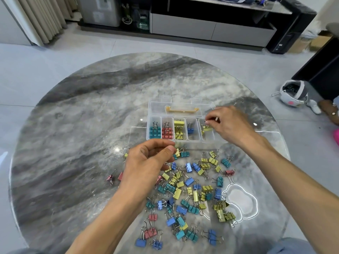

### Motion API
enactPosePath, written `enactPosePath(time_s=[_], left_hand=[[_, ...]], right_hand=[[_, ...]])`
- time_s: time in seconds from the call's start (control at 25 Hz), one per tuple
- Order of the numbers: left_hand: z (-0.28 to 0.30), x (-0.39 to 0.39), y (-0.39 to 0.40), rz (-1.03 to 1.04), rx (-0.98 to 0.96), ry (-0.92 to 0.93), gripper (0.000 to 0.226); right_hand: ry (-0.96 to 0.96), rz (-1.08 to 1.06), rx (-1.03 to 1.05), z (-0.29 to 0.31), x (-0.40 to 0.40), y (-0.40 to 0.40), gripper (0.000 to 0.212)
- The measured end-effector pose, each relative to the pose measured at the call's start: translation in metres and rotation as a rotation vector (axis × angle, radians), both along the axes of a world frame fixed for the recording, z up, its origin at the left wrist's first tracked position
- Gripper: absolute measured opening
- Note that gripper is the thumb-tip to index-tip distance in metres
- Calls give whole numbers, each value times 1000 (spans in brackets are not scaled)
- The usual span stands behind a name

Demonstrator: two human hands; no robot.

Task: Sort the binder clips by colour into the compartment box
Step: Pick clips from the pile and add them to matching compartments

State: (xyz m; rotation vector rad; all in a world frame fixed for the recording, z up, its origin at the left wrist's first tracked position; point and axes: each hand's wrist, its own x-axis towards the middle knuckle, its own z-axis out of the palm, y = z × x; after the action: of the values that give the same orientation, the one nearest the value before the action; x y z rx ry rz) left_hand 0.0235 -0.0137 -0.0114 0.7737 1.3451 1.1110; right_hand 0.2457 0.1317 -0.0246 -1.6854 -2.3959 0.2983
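A clear compartment box (183, 141) lies open on the table, its lid tipped back. From the left its compartments hold teal clips (155, 132), red clips (167, 133), yellow clips (178, 129) and one blue clip (190, 129). My right hand (233, 125) is over the fifth compartment and pinches the wire handles of a small yellow clip (207, 128) that hangs into it. My left hand (146, 162) hovers at the box's near edge above the loose pile of clips (192, 189). Its fingers curl toward the thumb, and I cannot see whether they hold anything.
The round marble table (73, 125) has a clear mat with a cloud-shaped mark (242, 200) at the right of the pile. A stray red clip (110, 177) lies left of my left arm. A helmet (293, 92) and another person's hand (330, 112) are on the floor at the right.
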Motion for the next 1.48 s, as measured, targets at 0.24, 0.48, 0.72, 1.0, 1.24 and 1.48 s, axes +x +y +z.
enactPosePath(time_s=[0.24,0.48,0.72,1.0,1.24,1.48], left_hand=[[0,-2,2,-5,13,-11,10],[-5,-1,1,-38,10,31,11],[-6,-1,4,-37,-8,51,13],[-3,-7,5,-39,11,17,14],[-9,-6,3,-19,-7,54,14],[-7,-3,5,-30,5,85,14]], right_hand=[[119,-33,-94,-1,-9,12,4],[-53,6,-66,-26,0,8,9],[-388,76,111,-31,-14,14,16],[161,-213,174,-14,13,-43,5],[46,-242,-161,-48,14,-69,10],[-152,-302,-156,-60,17,-68,11]])
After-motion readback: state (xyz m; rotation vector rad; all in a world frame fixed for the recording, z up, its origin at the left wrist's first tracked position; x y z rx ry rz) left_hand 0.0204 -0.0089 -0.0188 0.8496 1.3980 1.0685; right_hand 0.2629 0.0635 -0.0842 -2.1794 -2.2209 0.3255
